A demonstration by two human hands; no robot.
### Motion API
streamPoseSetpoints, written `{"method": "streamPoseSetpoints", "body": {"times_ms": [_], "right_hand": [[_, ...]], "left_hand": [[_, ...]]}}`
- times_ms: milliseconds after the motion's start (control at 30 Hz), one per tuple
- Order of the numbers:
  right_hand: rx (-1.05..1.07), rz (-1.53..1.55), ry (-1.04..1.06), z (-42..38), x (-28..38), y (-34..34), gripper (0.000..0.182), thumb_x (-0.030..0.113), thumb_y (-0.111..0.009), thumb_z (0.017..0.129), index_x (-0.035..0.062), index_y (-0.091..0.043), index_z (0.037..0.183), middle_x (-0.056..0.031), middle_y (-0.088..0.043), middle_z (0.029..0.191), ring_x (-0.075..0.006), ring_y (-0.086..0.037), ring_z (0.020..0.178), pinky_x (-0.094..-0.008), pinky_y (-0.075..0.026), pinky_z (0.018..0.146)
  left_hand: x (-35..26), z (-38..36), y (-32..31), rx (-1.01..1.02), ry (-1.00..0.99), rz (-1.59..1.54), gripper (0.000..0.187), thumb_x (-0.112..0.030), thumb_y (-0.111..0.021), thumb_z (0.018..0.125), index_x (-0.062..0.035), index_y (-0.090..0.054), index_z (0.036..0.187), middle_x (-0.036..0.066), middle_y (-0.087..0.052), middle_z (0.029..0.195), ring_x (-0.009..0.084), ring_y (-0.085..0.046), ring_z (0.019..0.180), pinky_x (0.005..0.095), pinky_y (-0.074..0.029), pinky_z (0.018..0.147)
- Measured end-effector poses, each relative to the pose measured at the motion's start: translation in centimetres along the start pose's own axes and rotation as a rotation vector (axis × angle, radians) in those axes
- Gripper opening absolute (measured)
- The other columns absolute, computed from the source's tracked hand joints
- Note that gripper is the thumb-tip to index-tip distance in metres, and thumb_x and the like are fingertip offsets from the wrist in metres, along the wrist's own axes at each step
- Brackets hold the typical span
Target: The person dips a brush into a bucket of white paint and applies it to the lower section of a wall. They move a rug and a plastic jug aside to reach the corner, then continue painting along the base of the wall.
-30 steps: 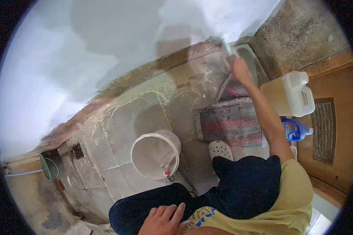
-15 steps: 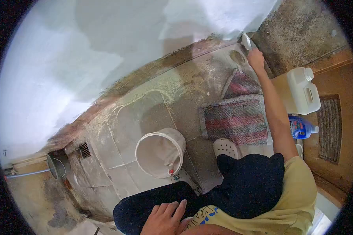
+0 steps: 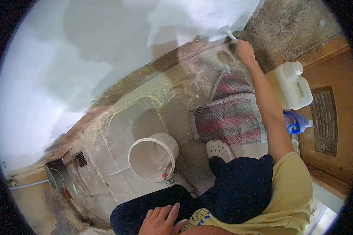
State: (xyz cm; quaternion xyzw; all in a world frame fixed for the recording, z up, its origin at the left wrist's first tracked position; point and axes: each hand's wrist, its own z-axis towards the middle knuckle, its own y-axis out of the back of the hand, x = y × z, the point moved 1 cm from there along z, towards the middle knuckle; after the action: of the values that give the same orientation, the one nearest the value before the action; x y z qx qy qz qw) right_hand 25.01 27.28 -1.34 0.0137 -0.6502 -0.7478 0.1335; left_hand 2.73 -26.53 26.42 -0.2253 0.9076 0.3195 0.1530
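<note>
Right hand (image 3: 246, 51): fingers grip a pale tool (image 3: 231, 37) at the wall (image 3: 102, 47). Left hand (image 3: 159, 220): fingers rest loosely extended on the leg (image 3: 132, 209).

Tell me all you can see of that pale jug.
The jug looks like translucent, whitish plastic, yellowish on the side nearest the right arm, with a white cap on and a built-in loop handle. It seems to stand upright, between the arm and the brown panel, beside a blue bottle. Any contact is unclear.
</note>
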Motion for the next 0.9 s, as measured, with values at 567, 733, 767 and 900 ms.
{"method": "streamPoseSetpoints", "body": {"times_ms": [567, 733, 767, 900], "right_hand": [[-0.058, -0.025, 0.036, -1.1, -2.7, 2.3, 0.017, 0.011, -0.049, 0.082, -0.0009, -0.059, 0.088, -0.0235, -0.063, 0.088, -0.0416, -0.062, 0.082, -0.0493, -0.051, 0.072], [-0.069, 0.032, 0.001, -4.2, -0.7, 2.2, 0.018, 0.010, -0.044, 0.083, 0.0023, -0.058, 0.090, -0.0245, -0.061, 0.083, -0.0437, -0.059, 0.081, -0.0512, -0.048, 0.074], [-0.061, 0.038, 0.035, -4.5, 0.2, 1.9, 0.019, 0.010, -0.043, 0.082, 0.0021, -0.058, 0.090, -0.0249, -0.061, 0.083, -0.0437, -0.059, 0.081, -0.0514, -0.048, 0.074], [-0.053, 0.065, 0.176, -4.7, 4.3, 1.0, 0.019, 0.007, -0.044, 0.082, 0.0002, -0.058, 0.092, -0.0257, -0.061, 0.086, -0.0433, -0.060, 0.081, -0.0511, -0.048, 0.074]], "left_hand": [[0.5, -1.0, -1.0, -0.074, -0.022, 0.010, 0.062, -0.029, -0.055, 0.081, -0.0027, -0.037, 0.135, 0.016, -0.048, 0.122, 0.0320, -0.046, 0.108, 0.0422, -0.035, 0.094], [0.4, -1.2, -1.3, -0.069, -0.041, -0.018, 0.063, -0.030, -0.055, 0.081, -0.0028, -0.037, 0.135, 0.015, -0.047, 0.122, 0.0319, -0.046, 0.109, 0.0425, -0.035, 0.094], [0.3, -1.2, -1.1, -0.061, -0.033, 0.007, 0.063, -0.030, -0.055, 0.081, -0.0027, -0.037, 0.135, 0.016, -0.047, 0.122, 0.0318, -0.046, 0.109, 0.0425, -0.035, 0.094], [0.3, -1.0, -1.3, -0.076, -0.019, 0.044, 0.062, -0.030, -0.055, 0.081, -0.0024, -0.038, 0.134, 0.017, -0.048, 0.121, 0.0317, -0.046, 0.110, 0.0425, -0.034, 0.095]]}}
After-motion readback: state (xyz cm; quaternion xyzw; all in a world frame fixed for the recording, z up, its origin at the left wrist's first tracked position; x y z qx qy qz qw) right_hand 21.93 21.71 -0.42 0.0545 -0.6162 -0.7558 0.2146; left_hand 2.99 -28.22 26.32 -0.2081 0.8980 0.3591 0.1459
